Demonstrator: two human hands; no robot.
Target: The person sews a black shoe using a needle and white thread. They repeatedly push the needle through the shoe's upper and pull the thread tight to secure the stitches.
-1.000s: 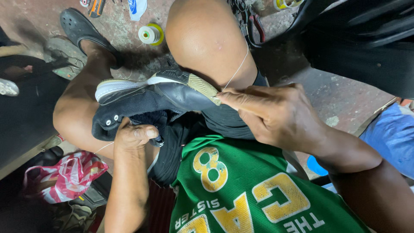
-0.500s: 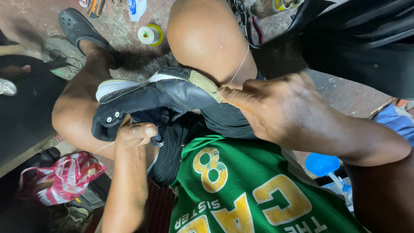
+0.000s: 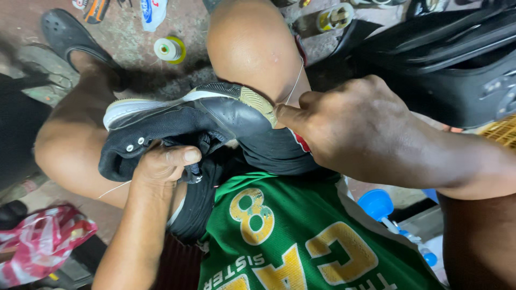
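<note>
- Rough concrete floor (image 3: 134,32) lies under us, a spool of thread (image 3: 169,49) standing on it.
- Our black shoe (image 3: 177,121) rests across our lap, between our knees.
- Our right hand (image 3: 349,126) is clenched, pinching a thin thread (image 3: 294,85) at the shoe's toe.
- Our left hand (image 3: 161,166) grips the shoe's collar from below.

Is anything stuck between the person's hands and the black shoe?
No. The left hand grips the black shoe from below, and the right hand pinches at its toe beside the thread. Nothing visible lies between.
</note>
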